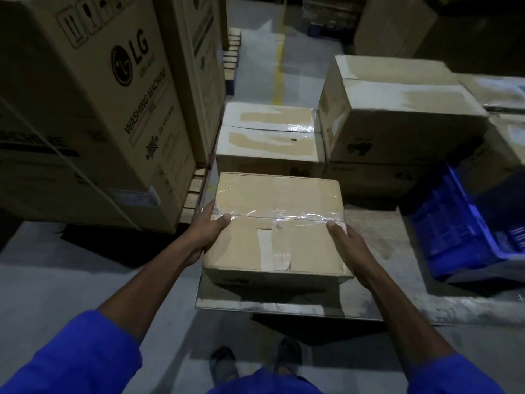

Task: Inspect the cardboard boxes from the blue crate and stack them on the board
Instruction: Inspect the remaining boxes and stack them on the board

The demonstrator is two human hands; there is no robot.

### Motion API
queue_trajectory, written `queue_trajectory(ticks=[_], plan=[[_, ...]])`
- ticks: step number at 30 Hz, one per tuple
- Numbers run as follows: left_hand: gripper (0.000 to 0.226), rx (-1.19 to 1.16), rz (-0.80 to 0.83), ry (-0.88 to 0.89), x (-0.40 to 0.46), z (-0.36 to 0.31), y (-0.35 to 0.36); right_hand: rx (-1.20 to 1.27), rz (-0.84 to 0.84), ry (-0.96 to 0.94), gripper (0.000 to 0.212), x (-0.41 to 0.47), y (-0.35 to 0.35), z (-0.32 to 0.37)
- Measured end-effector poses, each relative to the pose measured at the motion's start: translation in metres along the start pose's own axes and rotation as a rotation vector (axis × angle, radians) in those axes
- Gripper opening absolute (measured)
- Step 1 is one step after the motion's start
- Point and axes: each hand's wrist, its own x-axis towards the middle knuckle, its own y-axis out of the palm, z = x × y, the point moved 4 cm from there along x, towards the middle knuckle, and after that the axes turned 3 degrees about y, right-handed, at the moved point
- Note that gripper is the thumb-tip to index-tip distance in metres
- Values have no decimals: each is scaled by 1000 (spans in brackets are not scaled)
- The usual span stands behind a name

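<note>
Left hand point(208, 231) and right hand point(345, 245) clamped on sides of taped brown cardboard box point(275, 223), near left on grey metal board point(369, 280). Advice: square it against far white-topped box point(270, 137), release evenly.

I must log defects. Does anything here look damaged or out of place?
The held box has wrinkled tape and a patch where the surface looks torn off. The blue crate sits tilted on the board. Nothing else stands out.

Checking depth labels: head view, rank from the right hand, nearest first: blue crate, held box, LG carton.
1. Held box: gripped by the right hand, its right edge.
2. Blue crate: to the right, on the board.
3. LG carton: far left, past the left hand.
</note>
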Motion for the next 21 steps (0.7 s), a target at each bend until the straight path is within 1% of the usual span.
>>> queue_trajectory(ticks=[3,5,6,8,9,10,11,13,14,15,17,18,21], plan=[[53,-28,51,20,1,-4,-1,46,7,-5,37,1,-4,0],[54,-52,43,88,2,-8,-5,144,-41,-23,39,0,-8,2],[58,-79,31,132,3,-12,-7,200,-65,-34,44,-1,-10,4],[63,-179,-1,176,3,-24,-8,313,-72,-48,65,-2,-13,12],[60,-240,-32,179,2,-30,-8,358,-70,-48,77,-1,-14,17],[58,-301,-62,173,2,-34,-8,392,-70,-52,85,-1,-16,22],[64,-350,-81,153,1,-36,-8,411,-73,-55,87,-2,-18,27],[84,-397,-73,123,0,-37,-9,435,-77,-63,81,-5,-20,34],[89,-411,-73,121,-1,-36,-10,434,-77,-72,78,-7,-20,36],[94,-430,-80,113,-2,-35,-12,430,-75,-80,79,-9,-20,37],[103,-463,-75,81,0,-30,-15,432,-69,-89,87,-9,-20,33],[104,-463,-58,73,0,-28,-16,434,-71,-93,86,-9,-20,31],[99,-455,-42,77,-7,-27,-14,476,-86,-110,70,-12,-21,29]])
